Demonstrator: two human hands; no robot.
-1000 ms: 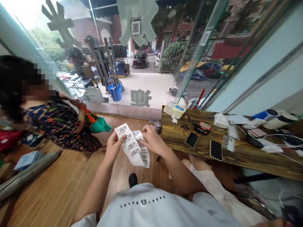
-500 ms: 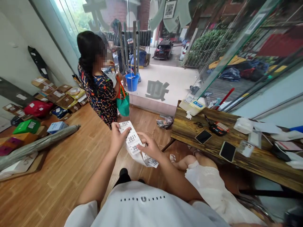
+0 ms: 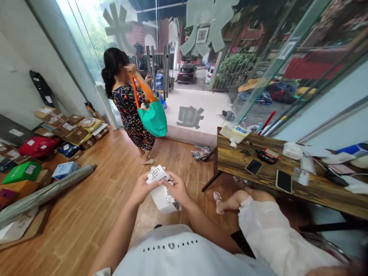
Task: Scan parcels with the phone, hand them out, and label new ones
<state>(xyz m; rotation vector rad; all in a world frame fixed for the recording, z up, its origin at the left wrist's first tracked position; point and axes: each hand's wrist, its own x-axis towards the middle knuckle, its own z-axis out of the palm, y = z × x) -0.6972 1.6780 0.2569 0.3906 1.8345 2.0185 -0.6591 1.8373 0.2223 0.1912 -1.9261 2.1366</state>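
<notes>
Both of my hands hold a strip of white number labels (image 3: 162, 197) in front of my chest. Its upper part is folded, with "3031" showing at the top and other numbers partly covered. My left hand (image 3: 144, 188) pinches the labels from the left, thumb on top. From the right, my right hand (image 3: 177, 188) grips them, its thumb near my left thumb. Loose lengths of the strip hang below my fingers.
A person in a patterned dress (image 3: 132, 111) with a green bag (image 3: 153, 118) stands by the glass door. Parcels (image 3: 69, 128) lie at left. A wooden table (image 3: 310, 193) with phones (image 3: 283, 181) is at right; a seated person in white (image 3: 266, 222) is beside it.
My hands have come closer together, and the labels are folded more compactly. The standing person has moved right and lifted the green bag higher. The camera view has shifted slightly.
</notes>
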